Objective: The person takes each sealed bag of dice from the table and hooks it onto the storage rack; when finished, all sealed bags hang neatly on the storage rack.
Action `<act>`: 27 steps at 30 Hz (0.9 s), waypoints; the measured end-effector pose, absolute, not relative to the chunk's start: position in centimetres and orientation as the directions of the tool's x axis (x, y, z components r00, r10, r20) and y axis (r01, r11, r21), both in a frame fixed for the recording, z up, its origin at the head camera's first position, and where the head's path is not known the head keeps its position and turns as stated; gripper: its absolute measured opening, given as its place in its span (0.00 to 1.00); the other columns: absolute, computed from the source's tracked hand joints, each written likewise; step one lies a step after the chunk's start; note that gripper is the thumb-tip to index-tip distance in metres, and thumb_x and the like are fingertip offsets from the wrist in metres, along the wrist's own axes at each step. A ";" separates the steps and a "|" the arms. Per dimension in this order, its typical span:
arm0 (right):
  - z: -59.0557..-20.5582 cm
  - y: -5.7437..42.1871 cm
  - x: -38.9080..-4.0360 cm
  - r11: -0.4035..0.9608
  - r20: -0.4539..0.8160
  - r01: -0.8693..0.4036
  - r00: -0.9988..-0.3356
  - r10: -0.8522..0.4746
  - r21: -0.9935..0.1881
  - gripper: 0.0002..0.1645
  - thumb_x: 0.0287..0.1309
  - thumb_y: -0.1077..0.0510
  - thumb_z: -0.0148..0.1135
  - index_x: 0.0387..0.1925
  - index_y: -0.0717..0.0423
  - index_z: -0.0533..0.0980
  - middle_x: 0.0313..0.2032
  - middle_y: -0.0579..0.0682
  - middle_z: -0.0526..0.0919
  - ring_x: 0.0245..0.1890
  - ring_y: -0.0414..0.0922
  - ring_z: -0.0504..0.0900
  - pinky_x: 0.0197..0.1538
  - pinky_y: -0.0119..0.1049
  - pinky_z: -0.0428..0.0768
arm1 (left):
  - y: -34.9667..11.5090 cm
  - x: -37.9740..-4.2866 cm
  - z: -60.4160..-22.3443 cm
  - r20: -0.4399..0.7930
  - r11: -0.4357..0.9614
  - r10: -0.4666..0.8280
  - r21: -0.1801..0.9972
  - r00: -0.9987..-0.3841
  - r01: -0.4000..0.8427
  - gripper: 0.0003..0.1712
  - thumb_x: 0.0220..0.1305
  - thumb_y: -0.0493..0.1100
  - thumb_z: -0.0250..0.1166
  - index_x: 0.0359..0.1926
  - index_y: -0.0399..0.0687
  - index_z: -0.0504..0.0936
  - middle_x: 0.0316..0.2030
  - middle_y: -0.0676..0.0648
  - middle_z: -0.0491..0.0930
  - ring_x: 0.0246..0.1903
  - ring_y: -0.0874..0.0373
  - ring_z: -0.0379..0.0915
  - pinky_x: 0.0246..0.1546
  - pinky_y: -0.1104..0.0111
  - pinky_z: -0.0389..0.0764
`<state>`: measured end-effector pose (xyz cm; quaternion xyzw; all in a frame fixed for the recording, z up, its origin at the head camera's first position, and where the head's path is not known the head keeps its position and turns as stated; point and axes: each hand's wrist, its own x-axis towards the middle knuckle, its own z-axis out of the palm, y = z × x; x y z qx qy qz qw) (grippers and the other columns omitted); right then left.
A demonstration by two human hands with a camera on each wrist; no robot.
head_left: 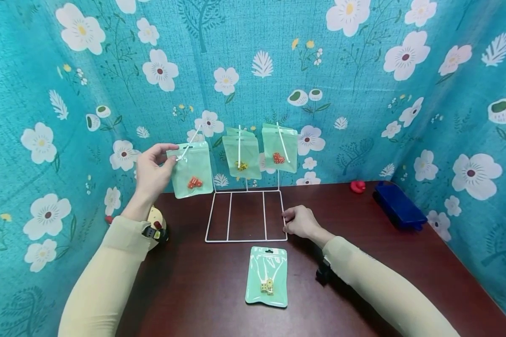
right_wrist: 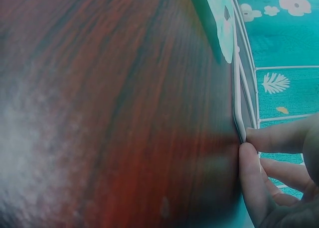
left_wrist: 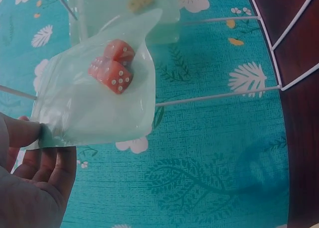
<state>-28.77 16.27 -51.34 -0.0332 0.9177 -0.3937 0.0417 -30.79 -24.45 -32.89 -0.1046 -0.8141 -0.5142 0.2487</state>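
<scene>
My left hand (head_left: 152,175) pinches the top left corner of a translucent green zip bag (head_left: 185,171) with red dice (head_left: 195,182) inside. A white hook of the wire display rack (head_left: 244,241) passes at the bag's top hole. In the left wrist view, thumb and fingers grip the edge of this bag (left_wrist: 75,108). With its fingertips, my right hand (head_left: 303,222) holds the right side of the rack's base; the right wrist view shows thumb and finger pinching the wire (right_wrist: 238,108). Two more bags hang on the rack: one with yellow dice (head_left: 242,145), one with red (head_left: 284,140).
Another green bag (head_left: 267,262) with yellowish dice lies flat in front of the rack. A dark blue case (head_left: 398,206) and a small red object (head_left: 357,186) sit at the back right. Behind the left wrist is a round yellowish object (head_left: 155,216). A floral curtain (head_left: 253,93) encloses the table.
</scene>
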 end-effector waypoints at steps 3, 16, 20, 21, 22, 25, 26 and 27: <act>-51.4 16.3 -28.9 0.685 -0.049 -0.029 -0.994 -0.094 -0.728 0.27 0.48 0.67 0.78 0.54 0.58 0.87 0.41 0.50 0.89 0.42 0.46 0.82 0.47 0.41 0.84 | -24.3 -31.5 -32.7 0.510 0.447 -0.100 0.791 -0.855 0.419 0.14 0.75 0.38 0.64 0.56 0.50 0.88 0.50 0.43 0.86 0.41 0.53 0.84 0.32 0.74 0.82; -51.6 16.4 -29.1 0.691 -0.040 -0.033 -0.995 -0.088 -0.722 0.27 0.47 0.67 0.78 0.53 0.58 0.88 0.40 0.49 0.89 0.42 0.46 0.83 0.44 0.38 0.83 | -23.7 -34.6 -32.9 0.480 0.478 -0.154 0.801 -0.864 0.360 0.14 0.76 0.37 0.62 0.56 0.52 0.88 0.51 0.44 0.86 0.42 0.55 0.83 0.33 0.73 0.80; -51.6 16.3 -29.1 0.688 -0.048 -0.026 -0.995 -0.089 -0.725 0.27 0.48 0.67 0.78 0.53 0.57 0.88 0.41 0.49 0.89 0.43 0.45 0.83 0.44 0.38 0.84 | -23.5 -35.5 -33.1 0.472 0.486 -0.160 0.802 -0.867 0.347 0.15 0.77 0.37 0.61 0.57 0.52 0.88 0.52 0.44 0.86 0.42 0.52 0.82 0.33 0.72 0.80; -51.6 16.3 -29.1 0.687 -0.050 -0.025 -0.995 -0.089 -0.726 0.27 0.48 0.67 0.78 0.54 0.57 0.88 0.41 0.49 0.89 0.43 0.45 0.83 0.45 0.39 0.84 | -23.5 -35.7 -33.1 0.475 0.485 -0.158 0.801 -0.866 0.351 0.15 0.77 0.37 0.61 0.57 0.52 0.88 0.52 0.44 0.86 0.42 0.51 0.82 0.32 0.71 0.80; -51.5 16.3 -29.0 0.685 -0.055 -0.020 -0.995 -0.088 -0.728 0.27 0.48 0.67 0.78 0.54 0.57 0.87 0.41 0.49 0.89 0.43 0.45 0.83 0.45 0.39 0.84 | -23.4 -35.9 -33.1 0.478 0.485 -0.157 0.800 -0.864 0.354 0.15 0.77 0.37 0.60 0.57 0.51 0.88 0.51 0.44 0.86 0.41 0.51 0.82 0.32 0.71 0.80; -51.5 16.3 -29.0 0.681 -0.064 -0.013 -0.994 -0.087 -0.732 0.27 0.49 0.67 0.78 0.54 0.58 0.87 0.41 0.50 0.89 0.43 0.46 0.83 0.46 0.40 0.84 | -23.2 -36.4 -33.2 0.485 0.484 -0.161 0.798 -0.860 0.359 0.14 0.77 0.37 0.60 0.56 0.50 0.88 0.51 0.44 0.86 0.39 0.52 0.82 0.31 0.71 0.79; -51.5 16.3 -28.9 0.679 -0.069 -0.008 -0.994 -0.086 -0.734 0.27 0.49 0.67 0.78 0.54 0.58 0.87 0.42 0.50 0.89 0.43 0.46 0.83 0.46 0.41 0.85 | -23.1 -36.6 -33.2 0.489 0.485 -0.162 0.796 -0.857 0.362 0.14 0.77 0.37 0.60 0.56 0.50 0.88 0.51 0.44 0.86 0.39 0.53 0.82 0.30 0.71 0.79; -51.5 16.3 -28.9 0.679 -0.070 -0.008 -0.994 -0.088 -0.734 0.27 0.49 0.67 0.78 0.54 0.58 0.87 0.42 0.50 0.89 0.42 0.46 0.83 0.46 0.41 0.85 | -23.1 -36.7 -33.3 0.490 0.485 -0.165 0.796 -0.856 0.362 0.14 0.77 0.37 0.60 0.56 0.49 0.88 0.51 0.43 0.86 0.39 0.53 0.82 0.31 0.72 0.79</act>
